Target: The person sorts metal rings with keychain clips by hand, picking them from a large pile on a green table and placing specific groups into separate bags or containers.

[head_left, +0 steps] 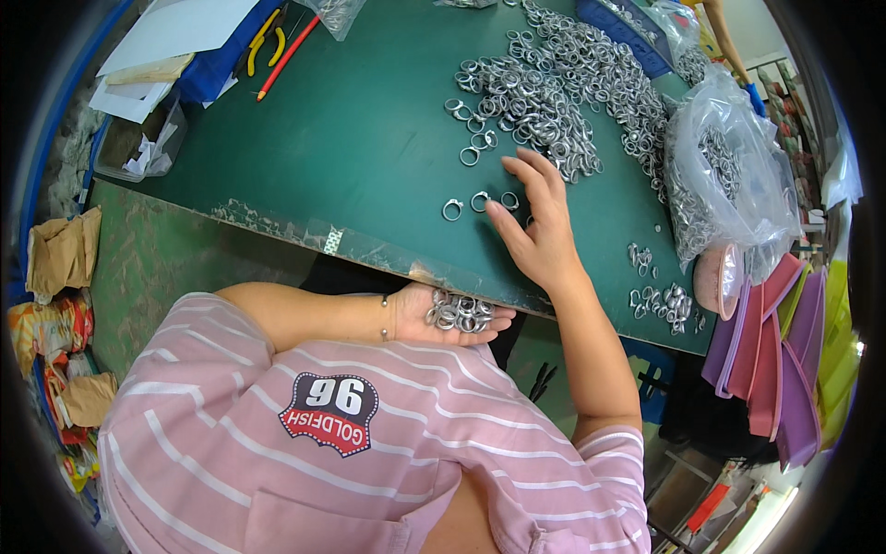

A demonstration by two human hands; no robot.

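Note:
My left hand (pixel 411 312) lies palm up just below the table's front edge, bearing a small heap of silver metal rings (pixel 459 314). Its fingers stretch out flat beneath them, pointing right. Over the table, my right hand (pixel 544 226) has its fingers apart, with nothing seen gripped in it. Close by its thumb and fingertips are several loose rings (pixel 452 210) on the green tabletop (pixel 369 157). Beyond the fingers spreads a large pile of the same rings (pixel 544 111), some with a small raised part on the band.
Right of the pile stands a clear plastic bag (pixel 734 175) of rings, near a blue bin (pixel 628 32). Smaller metal parts (pixel 663 305) lie near the right edge. Yellow-handled pliers (pixel 268 42), a red pen (pixel 288 57) and a clear box (pixel 143 138) occupy the far left.

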